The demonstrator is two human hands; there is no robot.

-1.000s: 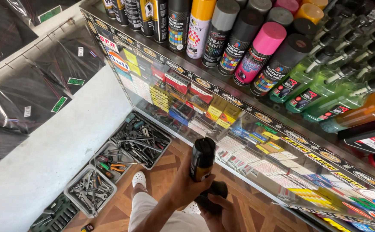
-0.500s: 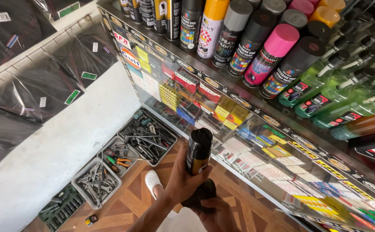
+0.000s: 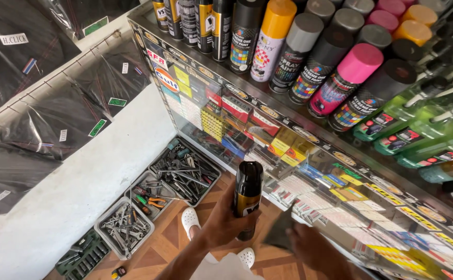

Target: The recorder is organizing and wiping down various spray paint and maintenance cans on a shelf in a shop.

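A dark spray can with a glossy black cap and a gold band stands upright near the bottom middle of the view, held out over the floor just in front of a glass display case. The left hand wraps its fingers around the lower half of the can, clenched firmly on it. The right hand, just to the right and a little nearer, pinches a small dark grey cloth whose upper corner rises beside the can; whether the cloth touches the can cannot be told.

Behind the can, the glass display case runs from the far left towards the near right, its shelves packed with small boxed goods in red, yellow, blue and white. On top of the case stand rows of spray cans, among them one with a yellow cap, one with a pink cap and several with grey or black caps. To the right of these lie green bottles with trigger heads.

On the wood-patterned floor below the hands show two white clogs. Left of them sit trays of hand tools, with pliers, wrenches and screwdrivers sorted into separate trays along a white wall. Above the wall hang black items in clear plastic bags.
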